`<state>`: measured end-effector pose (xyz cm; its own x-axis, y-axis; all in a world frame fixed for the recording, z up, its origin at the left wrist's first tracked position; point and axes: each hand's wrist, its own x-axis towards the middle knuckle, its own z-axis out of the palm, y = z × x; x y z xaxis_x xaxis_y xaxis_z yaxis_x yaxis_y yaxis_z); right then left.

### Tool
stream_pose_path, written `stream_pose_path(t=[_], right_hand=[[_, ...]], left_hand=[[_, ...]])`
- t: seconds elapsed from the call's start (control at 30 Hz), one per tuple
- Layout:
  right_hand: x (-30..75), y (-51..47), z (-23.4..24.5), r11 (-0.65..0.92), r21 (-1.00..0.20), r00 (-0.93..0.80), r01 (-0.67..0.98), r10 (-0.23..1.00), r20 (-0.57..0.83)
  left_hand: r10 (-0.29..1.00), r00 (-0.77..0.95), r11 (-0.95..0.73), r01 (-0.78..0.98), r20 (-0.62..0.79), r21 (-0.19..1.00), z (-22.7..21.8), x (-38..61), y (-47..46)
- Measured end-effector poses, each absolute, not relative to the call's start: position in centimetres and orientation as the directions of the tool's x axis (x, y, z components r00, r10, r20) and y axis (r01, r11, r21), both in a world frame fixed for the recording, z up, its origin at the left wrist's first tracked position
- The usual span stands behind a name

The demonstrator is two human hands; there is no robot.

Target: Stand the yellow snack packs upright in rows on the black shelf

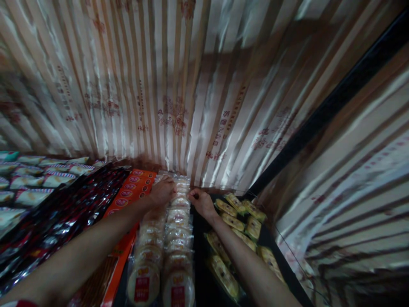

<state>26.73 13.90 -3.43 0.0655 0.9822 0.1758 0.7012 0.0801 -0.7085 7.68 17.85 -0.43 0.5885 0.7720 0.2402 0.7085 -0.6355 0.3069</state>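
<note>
Both my arms reach forward to the back of a shelf of packed snacks. My left hand is closed, fingers curled over the far end of two rows of clear-wrapped round cakes. Just right of it, my right hand is closed too, pinching the edge of the rearmost clear packet in those rows. The two hands are about a hand's width apart, with the packets between them.
Orange boxes and dark red glossy packets lie left of the cakes, white packets farther left. Yellow-green wrapped pastries lie loose on the black shelf at right. A striped foil backing rises behind.
</note>
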Motion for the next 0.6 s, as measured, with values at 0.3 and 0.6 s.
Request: stream_pose_path(t=[0.3,0.6], right_hand=[[27.4,11.5,-3.0,0.091,-0.71,0.003,0.698,0.992,0.13],[27.1,12.2,-4.6,0.114,-0.802,-0.02,0.586,0.992,0.126]], left_hand=[[0.799,0.548,-0.601,0.738,0.246,0.308,-1.0,8.0,17.5],[0.801,0.552,-0.599,0.739,0.232,0.309,-0.5,7.8,17.1]])
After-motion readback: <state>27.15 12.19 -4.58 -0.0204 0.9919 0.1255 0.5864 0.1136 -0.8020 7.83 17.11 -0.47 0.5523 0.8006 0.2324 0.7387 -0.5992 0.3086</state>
